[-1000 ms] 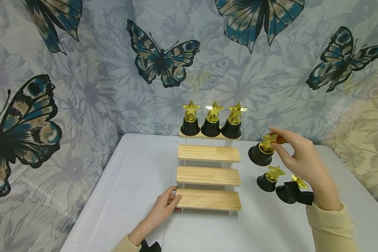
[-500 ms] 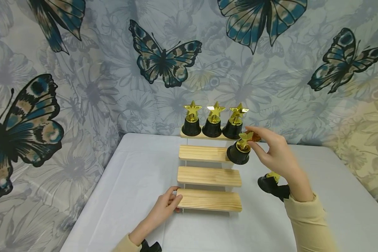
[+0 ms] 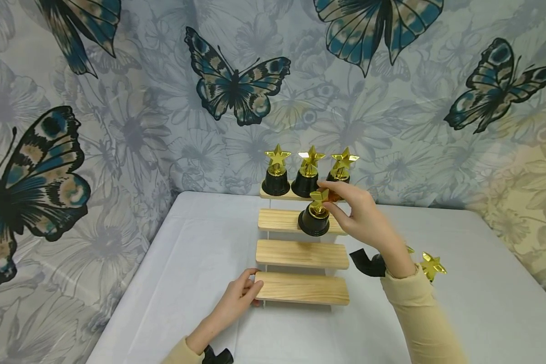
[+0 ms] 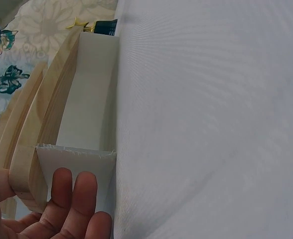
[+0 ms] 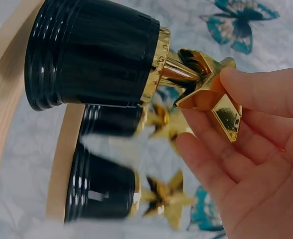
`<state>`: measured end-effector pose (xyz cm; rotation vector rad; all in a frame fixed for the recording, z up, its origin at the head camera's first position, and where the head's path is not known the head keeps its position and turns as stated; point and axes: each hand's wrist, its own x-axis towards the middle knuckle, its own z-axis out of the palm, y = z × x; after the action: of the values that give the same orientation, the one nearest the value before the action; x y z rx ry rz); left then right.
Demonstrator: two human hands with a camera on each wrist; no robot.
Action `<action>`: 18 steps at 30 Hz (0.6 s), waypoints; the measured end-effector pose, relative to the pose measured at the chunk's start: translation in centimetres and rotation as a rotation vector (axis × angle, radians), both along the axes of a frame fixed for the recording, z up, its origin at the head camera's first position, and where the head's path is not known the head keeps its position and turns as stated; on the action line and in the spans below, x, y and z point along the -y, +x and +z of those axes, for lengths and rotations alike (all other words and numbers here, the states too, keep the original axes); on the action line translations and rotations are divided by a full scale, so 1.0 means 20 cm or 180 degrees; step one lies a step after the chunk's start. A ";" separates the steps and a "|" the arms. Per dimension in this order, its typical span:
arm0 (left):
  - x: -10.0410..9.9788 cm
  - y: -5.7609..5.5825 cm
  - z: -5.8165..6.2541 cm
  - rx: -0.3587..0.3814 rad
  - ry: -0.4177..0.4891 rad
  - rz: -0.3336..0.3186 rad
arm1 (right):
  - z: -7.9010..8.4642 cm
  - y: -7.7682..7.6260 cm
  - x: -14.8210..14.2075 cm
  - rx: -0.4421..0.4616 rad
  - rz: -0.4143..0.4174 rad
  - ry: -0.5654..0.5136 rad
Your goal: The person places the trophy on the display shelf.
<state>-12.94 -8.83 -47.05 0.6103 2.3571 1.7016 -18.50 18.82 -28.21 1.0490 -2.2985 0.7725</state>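
Gold star trophy (image 3: 314,218) pinched in its fingers, the right hand (image 3: 364,215) seems mid-placement, needing gentle lowering onto the second-highest shelf (image 3: 278,220), left hand (image 3: 236,297) gripping the bottom shelf (image 3: 302,288).

A white-covered table (image 3: 164,263) is seen below both grips. On it a stepped wooden stand (image 3: 302,254) is set, gripped at the left end of its lowest step (image 3: 302,288) by the left hand (image 3: 238,298). Three gold star trophies (image 3: 305,185) are borne upright on the top step (image 3: 282,195), just beyond the right hand (image 3: 361,212). Two more trophies (image 3: 432,266), mostly hidden by the right arm (image 3: 418,308), are placed on the table, nearer and rightward of that grip.
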 end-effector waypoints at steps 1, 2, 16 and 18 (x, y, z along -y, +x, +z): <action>0.00 0.00 0.00 0.0002 0.0003 0.0000 | 0.00 -0.01 0.02 0.0010 0.0034 -0.0004; 0.00 0.00 0.00 0.0007 0.0001 0.0000 | 0.00 -0.01 0.04 0.0016 0.0057 -0.0002; 0.01 -0.01 -0.01 0.0013 -0.0033 0.0004 | 0.00 -0.09 0.23 0.0118 0.0330 -0.0126; 0.01 0.00 0.00 0.0020 -0.0037 0.0000 | -0.01 -0.10 0.24 0.0144 0.0327 -0.0135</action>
<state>-13.03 -8.95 -47.13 0.6021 2.3609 1.6864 -20.50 14.02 -28.34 1.1490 -2.2698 0.8901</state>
